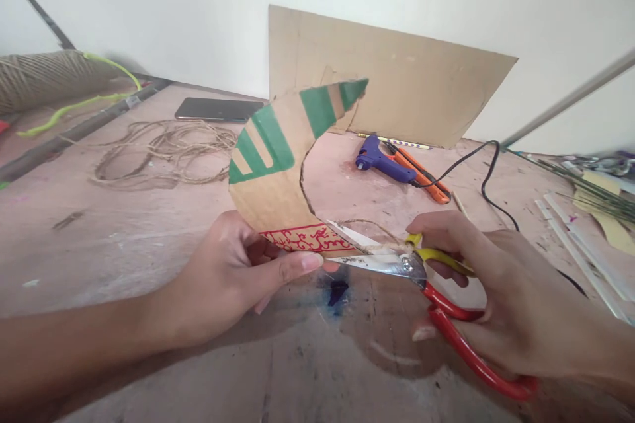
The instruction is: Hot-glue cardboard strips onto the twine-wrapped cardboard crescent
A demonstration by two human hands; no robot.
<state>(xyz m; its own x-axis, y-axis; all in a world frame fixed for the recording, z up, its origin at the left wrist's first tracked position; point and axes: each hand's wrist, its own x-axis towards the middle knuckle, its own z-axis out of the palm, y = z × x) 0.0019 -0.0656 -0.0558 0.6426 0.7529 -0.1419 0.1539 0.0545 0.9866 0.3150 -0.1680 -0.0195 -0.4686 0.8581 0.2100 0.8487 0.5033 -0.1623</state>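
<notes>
My left hand [238,277] grips the lower edge of a curved cardboard piece [278,165] with green stripes and a red printed band, holding it upright above the table. My right hand [516,297] is wrapped round the red and yellow handles of a pair of scissors [397,263]. The blades are parted and sit at the cardboard's lower right edge, where the inner curve is cut out.
A large cardboard sheet [397,79] leans on the wall. A blue glue gun [381,162] with a black cord lies beside an orange cutter [421,175]. Loose twine [169,149], a phone [218,109] and a twine roll [44,79] are on the left. Sticks [580,244] lie on the right.
</notes>
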